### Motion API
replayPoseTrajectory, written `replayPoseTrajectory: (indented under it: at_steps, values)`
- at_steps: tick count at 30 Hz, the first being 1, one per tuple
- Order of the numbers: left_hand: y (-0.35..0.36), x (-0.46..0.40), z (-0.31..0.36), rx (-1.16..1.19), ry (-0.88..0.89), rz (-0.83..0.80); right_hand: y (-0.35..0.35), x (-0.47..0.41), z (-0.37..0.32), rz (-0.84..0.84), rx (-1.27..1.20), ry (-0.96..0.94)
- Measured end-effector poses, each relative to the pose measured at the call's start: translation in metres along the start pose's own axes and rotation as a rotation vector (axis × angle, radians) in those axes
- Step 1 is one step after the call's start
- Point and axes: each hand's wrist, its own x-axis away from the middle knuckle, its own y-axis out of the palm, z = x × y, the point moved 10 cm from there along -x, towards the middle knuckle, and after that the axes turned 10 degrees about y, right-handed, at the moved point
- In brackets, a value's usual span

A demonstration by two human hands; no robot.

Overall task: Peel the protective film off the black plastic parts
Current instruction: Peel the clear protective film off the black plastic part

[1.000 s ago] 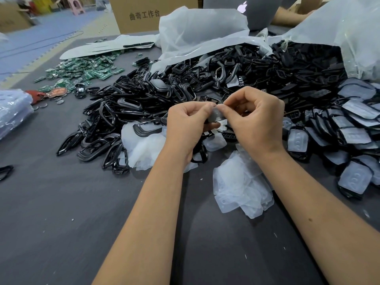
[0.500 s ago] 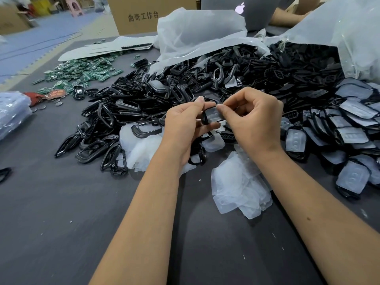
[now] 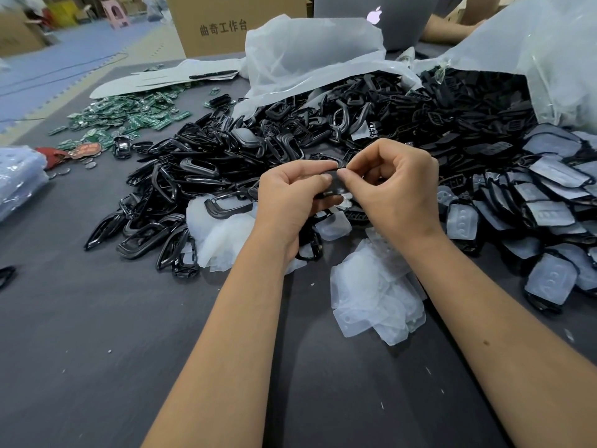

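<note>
Over the middle of the dark table, my left hand (image 3: 292,202) grips one black plastic part (image 3: 334,185) by its left side. My right hand (image 3: 397,192) pinches at the part's upper edge with thumb and forefinger, where its film sits; the film itself is mostly hidden by the fingers. Beyond the hands lies a big heap of bare black frames (image 3: 226,176). At the right are several black parts still covered with whitish film (image 3: 549,208). A pile of loose peeled films (image 3: 374,295) lies under my right wrist, and another (image 3: 219,234) lies left of my left wrist.
White plastic bags (image 3: 310,56) spill parts at the back. Green circuit boards (image 3: 129,118) are strewn at the back left, with a clear bag (image 3: 16,179) at the left edge. A cardboard box (image 3: 235,24), a laptop (image 3: 371,17) and another person's arm (image 3: 449,27) are behind.
The part has turned in my hands: its whitish film faced me before, now its dark side shows. Both hands stay close together, the right fingers still pinching at its edge.
</note>
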Motion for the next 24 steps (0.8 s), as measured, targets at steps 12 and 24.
replayPoseTrajectory:
  at_steps: [12,24]
  values:
    - [-0.0006,0.0009,0.0,0.005,-0.01,0.02,0.001,0.0003,-0.005,-0.04,-0.007,-0.022]
    - [-0.0003,0.0006,-0.0006,0.019,-0.021,0.03,-0.0032,0.0029,-0.0095,0.057,0.02,-0.065]
